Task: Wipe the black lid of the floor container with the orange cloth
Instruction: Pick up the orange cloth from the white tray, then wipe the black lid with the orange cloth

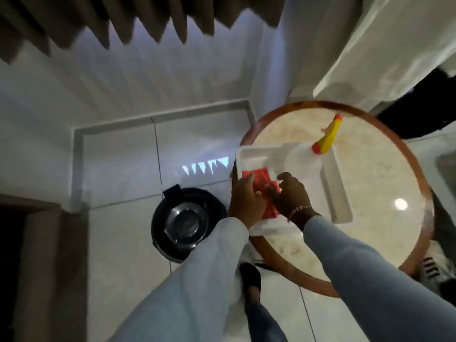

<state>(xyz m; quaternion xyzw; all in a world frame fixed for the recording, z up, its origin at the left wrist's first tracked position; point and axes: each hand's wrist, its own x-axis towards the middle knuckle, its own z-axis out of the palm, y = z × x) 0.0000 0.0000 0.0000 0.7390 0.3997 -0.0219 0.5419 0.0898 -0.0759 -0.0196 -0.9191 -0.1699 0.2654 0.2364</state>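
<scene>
Two hands, left hand and right hand, on orange cloth (in tray).

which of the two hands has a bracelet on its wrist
The right hand, on the orange cloth in the white tray; the left hand shows a bare wrist.

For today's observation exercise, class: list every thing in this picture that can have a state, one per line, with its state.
Orange cloth: crumpled in the tray, both hands on it.
White tray: flat on the round table.
Spray bottle: lying in the tray, nozzle pointing away.
Floor container: upright on the tiles, black lid on, untouched.
Left hand: gripping the cloth.
Right hand: fingers curled onto the cloth.
Round table: standing, holding the tray.
</scene>
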